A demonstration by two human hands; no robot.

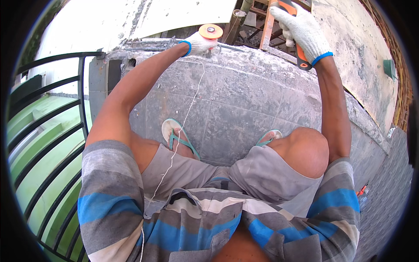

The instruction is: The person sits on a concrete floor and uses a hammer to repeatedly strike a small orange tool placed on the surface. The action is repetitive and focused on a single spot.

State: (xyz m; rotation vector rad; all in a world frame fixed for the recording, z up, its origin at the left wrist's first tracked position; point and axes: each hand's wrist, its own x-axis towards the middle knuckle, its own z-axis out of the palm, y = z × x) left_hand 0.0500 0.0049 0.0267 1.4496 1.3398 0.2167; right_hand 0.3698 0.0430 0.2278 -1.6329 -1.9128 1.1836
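Observation:
In a white knit glove, my left hand (196, 44) grips a chisel with a round orange-yellow hand guard (211, 31); the guard hides most of its shaft. The hand is over the broken concrete edge (226, 54) of a grey tiled floor (229, 104). Raised at the upper right, my gloved right hand (304, 32) is closed around an orange-and-black tool handle (302, 59), probably a hammer's. Its head lies beyond the top of the picture. A thin white string (193, 98) runs from near my left wrist down across my leg and shirt.
A black metal railing (81, 95) stands at left, with a green ledge (49, 131) beyond it. Past the broken edge is an opening with a wooden frame (267, 28). Pale boards (353, 49) lie at right, near a green container (389, 68). An orange-handled tool (362, 190) lies low right.

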